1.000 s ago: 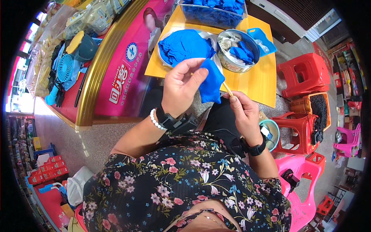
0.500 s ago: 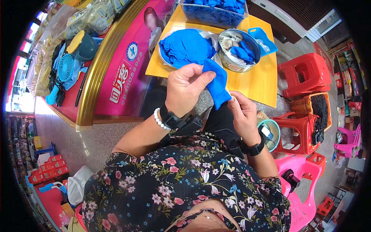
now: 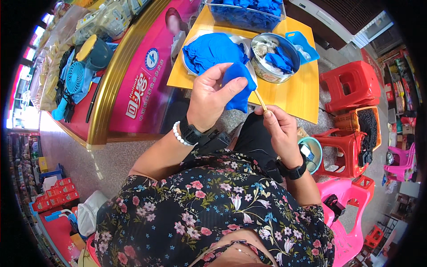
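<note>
My left hand [image 3: 211, 95] pinches a small piece of blue fabric [image 3: 240, 84] between thumb and fingers, above my lap. The piece looks bunched or pouch-like, and its lower part hangs below my thumb. My right hand [image 3: 280, 129] grips a thin wooden stick [image 3: 261, 100] that slants up to the left. The far end of the stick meets the right edge of the blue fabric; whether it goes inside is hidden. Just beyond my left hand, a heap of blue fabric pieces [image 3: 211, 51] lies on a white plate. A round tin [image 3: 273, 80] beside it holds blue and whitish pieces.
All this stands on a yellow table [image 3: 296, 100], with a clear bin [image 3: 249, 24] of blue pieces and a blue scoop-like tray [image 3: 307, 55] behind. At left is a gold-edged pink counter [image 3: 104, 102]. Red stools [image 3: 351, 86], a pale green bucket [image 3: 316, 153] and a pink chair [image 3: 351, 236] are at right.
The blue fabric has turned and bunched up in my left hand. My right hand has moved slightly away from it, and more of the wooden stick now shows between them.
</note>
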{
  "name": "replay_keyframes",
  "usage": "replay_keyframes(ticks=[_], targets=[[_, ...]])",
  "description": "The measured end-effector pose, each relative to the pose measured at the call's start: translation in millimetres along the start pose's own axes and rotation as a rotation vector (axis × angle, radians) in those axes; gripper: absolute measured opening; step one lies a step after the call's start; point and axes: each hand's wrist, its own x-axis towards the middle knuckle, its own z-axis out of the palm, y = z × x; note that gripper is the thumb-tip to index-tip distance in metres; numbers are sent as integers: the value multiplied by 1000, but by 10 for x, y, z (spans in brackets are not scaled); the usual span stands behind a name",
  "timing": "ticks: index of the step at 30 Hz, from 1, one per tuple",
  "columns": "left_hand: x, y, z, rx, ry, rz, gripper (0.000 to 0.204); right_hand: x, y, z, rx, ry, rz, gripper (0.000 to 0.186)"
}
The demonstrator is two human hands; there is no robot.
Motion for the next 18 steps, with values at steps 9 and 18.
replay_keyframes(ticks=[9,18], targets=[[31,-18,-157,285,-135,-25,9,-7,14,-21,-42,1,-49,23],[37,52,-185,341,-186,-73,8,24,-37,-77,-186,-29,-77,21]])
